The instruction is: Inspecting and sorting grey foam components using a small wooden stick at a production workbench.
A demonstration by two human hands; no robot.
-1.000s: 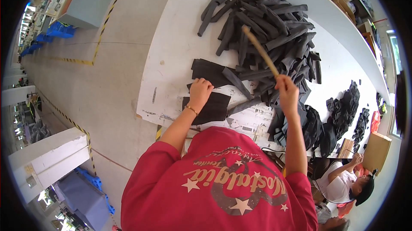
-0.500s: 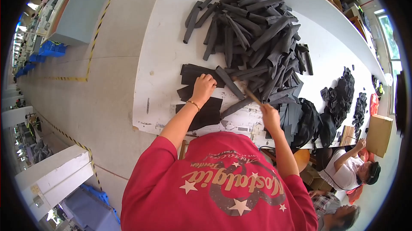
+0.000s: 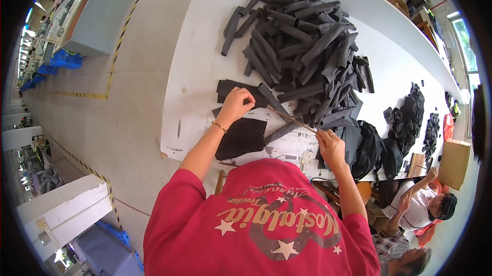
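Observation:
My right hand (image 3: 332,148) is closed round the end of a thin brown stick (image 3: 291,118). The stick slants up and left, its far tip close to the dark fabric pieces. My left hand (image 3: 239,106) is over a flat black fabric piece (image 3: 230,89), thumb and fingertips pinched together; whatever may be between them is too small to make out. Below that hand lies another flat black fabric piece (image 3: 243,138). A single dark fabric tube (image 3: 272,99) rests between the flat pieces and a big heap of similar dark grey tubes (image 3: 307,45).
The white table (image 3: 192,45) has a raised ledge (image 3: 379,7) along its back. To the right lie a black crumpled bundle (image 3: 369,148) and black fabric heaps (image 3: 410,109). Two people (image 3: 417,207) are at the lower right, near a cardboard box (image 3: 455,163).
The stick has swung down and left, and its tip now lies nearer my left hand. My right hand has shifted slightly right and down; my left hand has moved slightly left and down.

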